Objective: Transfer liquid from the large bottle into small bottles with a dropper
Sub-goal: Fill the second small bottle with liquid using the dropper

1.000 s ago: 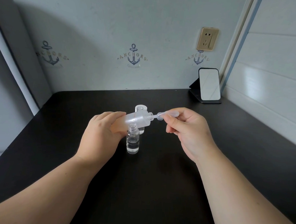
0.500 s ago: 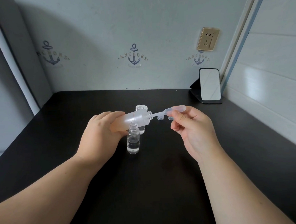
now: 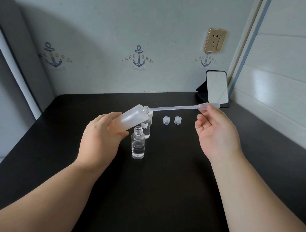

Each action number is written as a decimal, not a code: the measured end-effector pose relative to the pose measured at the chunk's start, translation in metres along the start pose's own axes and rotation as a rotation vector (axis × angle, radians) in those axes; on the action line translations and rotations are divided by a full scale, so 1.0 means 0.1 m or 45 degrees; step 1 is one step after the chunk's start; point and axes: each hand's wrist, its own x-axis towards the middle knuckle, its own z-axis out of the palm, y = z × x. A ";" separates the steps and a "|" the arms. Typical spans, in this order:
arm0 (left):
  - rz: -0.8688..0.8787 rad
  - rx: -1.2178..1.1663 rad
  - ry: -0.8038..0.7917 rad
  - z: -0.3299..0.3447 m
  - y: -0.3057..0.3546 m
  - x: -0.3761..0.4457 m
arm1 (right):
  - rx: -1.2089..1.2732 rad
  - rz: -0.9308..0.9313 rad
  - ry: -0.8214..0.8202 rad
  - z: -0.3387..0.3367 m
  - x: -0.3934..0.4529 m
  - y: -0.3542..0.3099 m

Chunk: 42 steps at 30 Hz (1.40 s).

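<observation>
My left hand [image 3: 99, 140] grips the large frosted bottle [image 3: 131, 117], tilted with its open mouth pointing up and to the right. My right hand [image 3: 215, 133] pinches the bulb of a clear plastic dropper [image 3: 183, 108], which lies nearly level with only its tip at the bottle's mouth. Below the large bottle stands a small clear bottle [image 3: 138, 144], uncapped and holding some liquid. A second small bottle [image 3: 146, 128] stands just behind it, partly hidden by the large bottle.
Two small clear caps [image 3: 166, 120] [image 3: 177, 120] lie on the black table [image 3: 163, 185] right of the bottles. A small mirror on a stand [image 3: 216, 89] leans at the back right corner. Walls close the table at the back and right.
My right hand has drawn the dropper out to the right, so most of its stem has left the large bottle. The two caps have come into sight. My left hand has hardly moved.
</observation>
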 end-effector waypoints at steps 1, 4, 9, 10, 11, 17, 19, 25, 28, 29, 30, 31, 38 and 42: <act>-0.015 -0.013 -0.003 0.00 0.01 0.00 | 0.008 -0.002 0.023 0.00 0.00 0.00; -0.052 -0.069 -0.009 -0.01 0.02 -0.01 | 0.044 -0.014 0.066 -0.01 0.01 -0.03; -0.131 -0.201 0.011 -0.03 0.02 -0.01 | 0.159 -0.011 0.119 -0.03 0.03 -0.06; -0.141 -0.231 0.006 -0.04 0.04 -0.02 | 0.182 -0.009 0.120 -0.03 0.03 -0.06; -0.154 -0.259 -0.002 -0.05 0.04 -0.02 | 0.204 -0.005 0.115 -0.02 0.03 -0.06; -0.250 -0.324 0.002 -0.03 0.03 -0.01 | 0.255 0.006 0.073 -0.03 0.04 -0.05; -0.258 -0.350 -0.010 -0.02 0.03 0.00 | 0.267 0.021 0.071 -0.03 0.04 -0.04; -0.302 -0.343 -0.039 0.01 0.00 0.02 | 0.241 0.086 0.085 0.00 0.04 -0.02; -0.292 -0.376 -0.056 0.00 -0.01 0.01 | 0.191 0.095 0.066 0.01 0.04 -0.01; -0.289 -0.408 -0.066 -0.01 0.00 0.00 | 0.177 0.093 0.061 0.01 0.04 -0.01; -0.291 -0.443 -0.075 -0.02 0.00 -0.01 | 0.169 0.091 0.057 0.01 0.04 -0.01; -0.300 -0.483 -0.071 -0.03 0.00 -0.02 | 0.165 0.091 0.054 0.01 0.04 -0.01; -0.061 -0.480 0.247 -0.23 0.14 -0.16 | 0.118 0.079 0.046 0.01 0.05 -0.01; 0.099 -0.394 -0.024 -0.21 0.22 -0.24 | 0.102 0.065 0.045 0.01 0.04 -0.02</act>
